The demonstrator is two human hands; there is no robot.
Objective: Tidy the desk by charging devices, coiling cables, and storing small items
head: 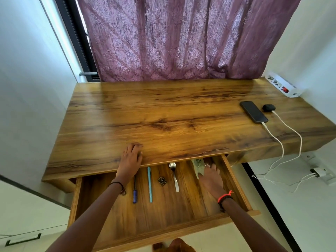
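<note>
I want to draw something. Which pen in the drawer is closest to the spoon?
The light teal pen. The dark blue pen lies on its other side, farther from the spoon.

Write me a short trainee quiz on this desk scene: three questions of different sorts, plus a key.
1. Fill in: the open drawer holds ___ pens.
2. True or false: a white cable is plugged into the phone.
3. The left hand rests on: A) the drawer B) the desk top C) the phone.
Key: 1 two; 2 true; 3 B.
</note>
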